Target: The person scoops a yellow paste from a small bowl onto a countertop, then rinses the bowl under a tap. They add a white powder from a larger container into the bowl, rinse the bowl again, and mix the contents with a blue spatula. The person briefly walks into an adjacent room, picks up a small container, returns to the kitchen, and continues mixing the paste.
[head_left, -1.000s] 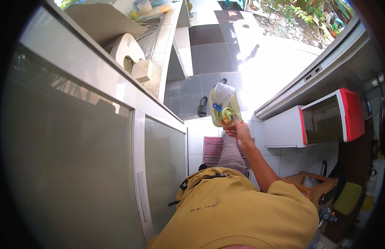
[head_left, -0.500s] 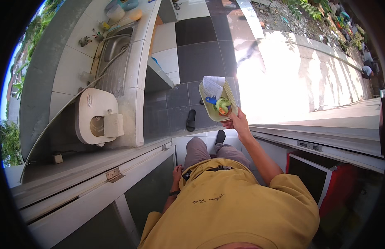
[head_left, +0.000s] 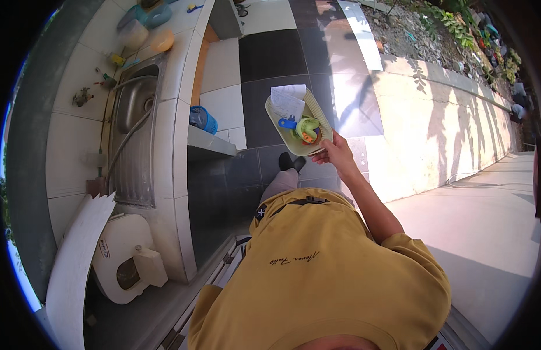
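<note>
My right hand [head_left: 338,153] grips the near right corner of a pale green plastic basket [head_left: 317,109], its fingers under the rim. The basket is shallow, with ribbed sides, and is held out over the floor in front of me. White papers with faint writing [head_left: 289,102] stick up at its far end. Nearer my hand lie a curled light green item [head_left: 306,125], a small blue piece [head_left: 287,124] and a small orange piece [head_left: 309,137], too small to name. My left hand is out of sight.
On the left, a tiled counter holds a steel sink [head_left: 139,105] with a hose. A white plastic appliance [head_left: 124,256] stands below, beside a white sheet [head_left: 78,274]. A blue bucket [head_left: 204,118] is under the counter. Right lies a sunlit concrete ledge [head_left: 422,111].
I have stepped forward through the doorway onto the dark tiles, past the loose sandal. The basket stays in my right hand. My left hand has gone out of view.
</note>
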A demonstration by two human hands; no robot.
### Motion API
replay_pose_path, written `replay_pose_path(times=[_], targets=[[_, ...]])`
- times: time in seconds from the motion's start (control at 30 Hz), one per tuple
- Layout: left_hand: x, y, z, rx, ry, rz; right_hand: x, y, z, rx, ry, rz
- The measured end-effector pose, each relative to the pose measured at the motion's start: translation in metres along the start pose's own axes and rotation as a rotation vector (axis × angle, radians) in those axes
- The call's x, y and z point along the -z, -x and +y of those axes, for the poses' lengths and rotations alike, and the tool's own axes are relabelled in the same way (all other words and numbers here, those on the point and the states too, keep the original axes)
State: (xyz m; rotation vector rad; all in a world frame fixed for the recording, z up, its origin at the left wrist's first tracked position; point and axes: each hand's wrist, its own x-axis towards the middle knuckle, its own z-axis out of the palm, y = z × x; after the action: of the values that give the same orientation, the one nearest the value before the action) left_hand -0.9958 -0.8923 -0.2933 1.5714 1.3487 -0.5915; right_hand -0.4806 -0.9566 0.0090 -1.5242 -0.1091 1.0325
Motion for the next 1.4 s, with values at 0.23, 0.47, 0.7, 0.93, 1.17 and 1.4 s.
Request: replay_pose_path(times=[0.23, 0.47, 0.7, 0.93, 1.17, 1.4], targets=[[0.183, -0.154, 0.388, -0.376, 0.639, 0.263, 0.001, -0.160, -0.094, -0.054, -0.090, 0.016], [0.364, -0.023, 0.742, -0.971, 0.757, -0.220, 0.010, -0.346, -0.174, -0.064, -0.085, 0.003], [0.429, -0.014, 0.848, -1.218, 0.835, -0.538, -0.023, -0.548, -0.311, -0.020, 0.110, -0.198], [0.448, -0.191, 0.829, -0.585, 1.788, -0.168, -0.137, -0.728, -0.439, 0.076, 0.351, -0.416], [0.469, -0.286, 0.750, -0.464, 2.606, -0.119, -0.302, -0.878, -0.475, 0.070, 0.480, -0.652], [0.537, -0.312, 0.764, -0.470, 2.543, -0.105, -0.393, -0.940, -0.473, -0.017, 0.630, -0.665]])
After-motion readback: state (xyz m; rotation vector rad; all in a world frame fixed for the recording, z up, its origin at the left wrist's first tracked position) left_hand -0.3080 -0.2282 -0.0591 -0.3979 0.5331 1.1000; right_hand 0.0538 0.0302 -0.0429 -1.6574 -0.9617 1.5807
